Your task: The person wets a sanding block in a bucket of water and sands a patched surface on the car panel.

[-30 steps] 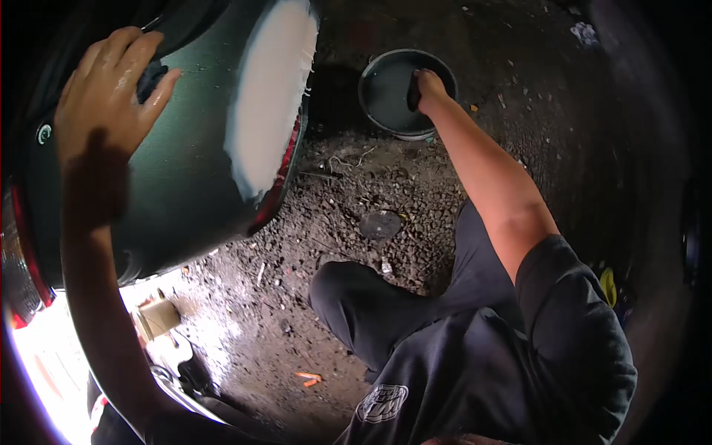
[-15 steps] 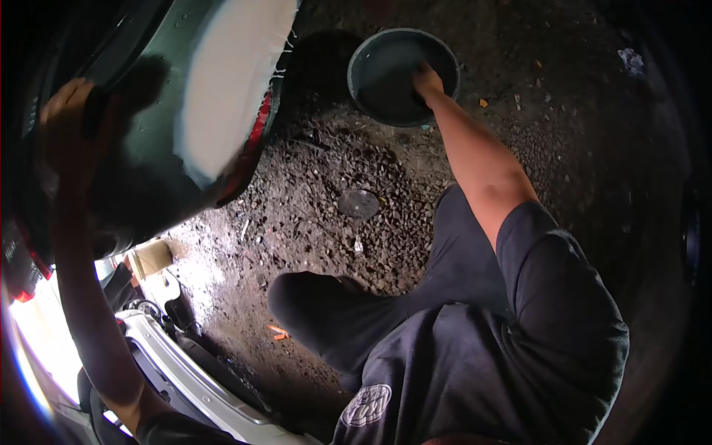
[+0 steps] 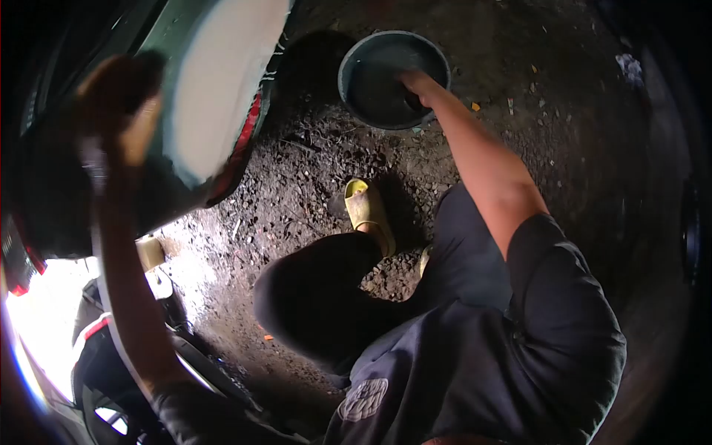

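At the upper left my left hand (image 3: 122, 111) is over the dark green car panel (image 3: 159, 159), blurred by motion and partly in shadow; what its fingers hold cannot be made out. A large whitish patch (image 3: 222, 81) covers the panel beside it, next to a red tail light (image 3: 251, 122). My right hand (image 3: 420, 87) reaches over the rim into a round dark bucket (image 3: 345, 89). Its fingers are bent round something dark that I cannot identify, low in the bucket.
Gravelly, dirty ground (image 3: 297, 178) lies below. A yellow clog (image 3: 368, 211) is on my foot near the middle. A beige container (image 3: 150, 254) stands at the lower left by bright light. Crumpled litter (image 3: 629, 68) lies at the upper right.
My left hand has moved right across the panel and is now blurred. My right hand stays in the bucket. A foot in a yellow clog has come into view by my bent knee.
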Tool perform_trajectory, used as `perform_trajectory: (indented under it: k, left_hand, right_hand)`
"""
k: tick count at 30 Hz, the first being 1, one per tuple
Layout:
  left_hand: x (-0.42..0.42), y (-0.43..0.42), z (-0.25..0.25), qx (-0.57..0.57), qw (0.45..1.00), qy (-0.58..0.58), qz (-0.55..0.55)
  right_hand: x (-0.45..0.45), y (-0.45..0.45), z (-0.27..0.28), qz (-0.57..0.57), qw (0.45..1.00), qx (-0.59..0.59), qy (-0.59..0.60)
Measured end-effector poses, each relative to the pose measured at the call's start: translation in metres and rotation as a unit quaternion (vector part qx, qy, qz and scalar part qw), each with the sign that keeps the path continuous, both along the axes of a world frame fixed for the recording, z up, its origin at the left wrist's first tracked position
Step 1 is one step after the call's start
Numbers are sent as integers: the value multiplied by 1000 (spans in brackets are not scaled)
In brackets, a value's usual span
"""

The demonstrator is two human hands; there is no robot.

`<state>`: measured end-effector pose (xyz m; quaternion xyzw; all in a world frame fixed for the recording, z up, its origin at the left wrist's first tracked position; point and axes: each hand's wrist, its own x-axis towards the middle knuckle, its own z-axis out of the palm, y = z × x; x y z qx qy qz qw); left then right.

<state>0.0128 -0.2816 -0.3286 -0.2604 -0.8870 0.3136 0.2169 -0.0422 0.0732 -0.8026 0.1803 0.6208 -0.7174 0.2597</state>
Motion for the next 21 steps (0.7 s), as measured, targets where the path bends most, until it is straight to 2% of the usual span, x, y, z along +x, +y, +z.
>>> perform_trajectory:
  k: [2,3,4,6,8,9,11,13,16,18,21]
  left_hand:
    - [1,58,-60,153,979,-70,-111]
    - [3,96,-88,218,955,-108,-170]
    - [12,136,-110,205,952,-195,-116]
    - [-2,178,-193,209,903,-372,-54]
    - [-27,206,-278,117,878,-463,2]
    - [-42,225,-310,75,836,-533,106]
    - [-71,237,-407,87,775,-604,164]
    - [-54,254,-417,106,804,-555,185]
    - [-52,239,-518,174,780,-575,174]
    - [-48,224,-568,128,794,-583,114]
    - [-62,208,-672,-53,823,-557,-98]
  right_hand:
    - [11,16,51,-3,998,17,59]
    - [8,24,56,-13,997,6,80]
    - [6,31,58,-23,995,-5,100]
    - [15,43,80,-59,991,-73,91]
    - [24,49,103,-89,986,-16,142]
    - [24,48,109,-104,980,10,169]
    - [25,51,110,-101,981,28,165]
    - [32,51,119,-100,984,52,139]
    - [35,46,109,-111,981,48,154]
    - [31,47,105,-118,977,59,169]
    - [30,43,104,-123,977,58,166]
